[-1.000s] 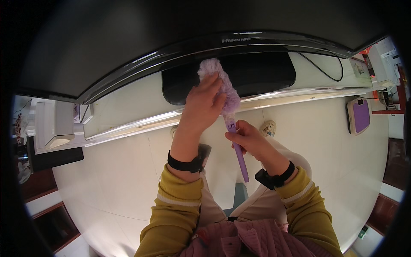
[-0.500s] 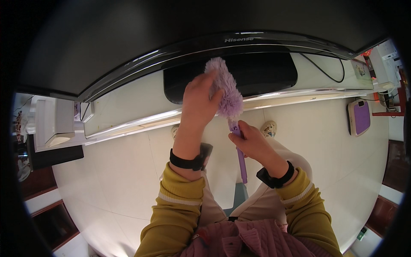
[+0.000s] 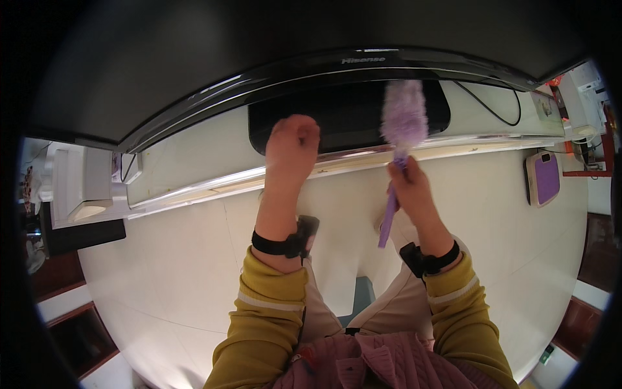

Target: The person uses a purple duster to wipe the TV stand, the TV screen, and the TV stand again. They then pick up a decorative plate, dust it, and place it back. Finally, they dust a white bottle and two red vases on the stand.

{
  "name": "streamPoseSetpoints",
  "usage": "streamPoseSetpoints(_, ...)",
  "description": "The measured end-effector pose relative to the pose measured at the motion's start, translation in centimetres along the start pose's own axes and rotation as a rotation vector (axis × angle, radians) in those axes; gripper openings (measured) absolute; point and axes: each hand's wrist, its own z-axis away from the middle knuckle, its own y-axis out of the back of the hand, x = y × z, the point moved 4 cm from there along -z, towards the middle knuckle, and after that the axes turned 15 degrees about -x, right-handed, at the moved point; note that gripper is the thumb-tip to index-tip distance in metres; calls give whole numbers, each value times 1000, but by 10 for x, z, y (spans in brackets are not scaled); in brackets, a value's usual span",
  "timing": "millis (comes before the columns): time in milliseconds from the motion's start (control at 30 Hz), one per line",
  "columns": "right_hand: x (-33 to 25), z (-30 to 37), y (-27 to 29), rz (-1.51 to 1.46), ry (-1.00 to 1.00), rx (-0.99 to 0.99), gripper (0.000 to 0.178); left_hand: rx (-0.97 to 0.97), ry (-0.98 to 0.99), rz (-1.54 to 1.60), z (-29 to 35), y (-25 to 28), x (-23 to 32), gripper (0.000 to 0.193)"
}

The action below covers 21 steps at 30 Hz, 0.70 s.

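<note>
A duster (image 3: 405,117) with a fluffy purple head and a slim purple handle is in my right hand (image 3: 411,185). The fingers are closed round the handle just below the fluff, and the handle's end points down toward my knees. The fluffy head lies over the right part of the black TV stand base (image 3: 350,123), slightly smeared by motion. Over the left part of that base, my left hand (image 3: 293,144) is curled into a loose fist, apart from the duster, with nothing visible in it.
A large black television (image 3: 272,39) stands across the far side, on a pale cabinet (image 3: 194,162) with a shiny front edge. A black cable (image 3: 512,117) loops on the cabinet at right. On the floor at right is a purple-topped scale (image 3: 545,176). A white box-shaped unit (image 3: 84,188) stands left.
The duster has moved right, away from my left hand, and its head now points more straight ahead. My left hand has let go of the fluff and curled its fingers.
</note>
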Motion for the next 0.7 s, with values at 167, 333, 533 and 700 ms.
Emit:
streamPoseSetpoints(167,3,-10,17,-46,2,96,26,108,135,-105,3,14,-15,49)
streamPoseSetpoints(333,-8,1,-45,149,45,-400,28,128,224,-28,0,21,-27,62)
streamPoseSetpoints(533,-32,-8,-64,-220,13,-449,19,251,255,192,6,28,-33,64)
streamPoseSetpoints(700,-40,-39,-57,-328,68,-210,20,286,246,352,6,31,-36,60)
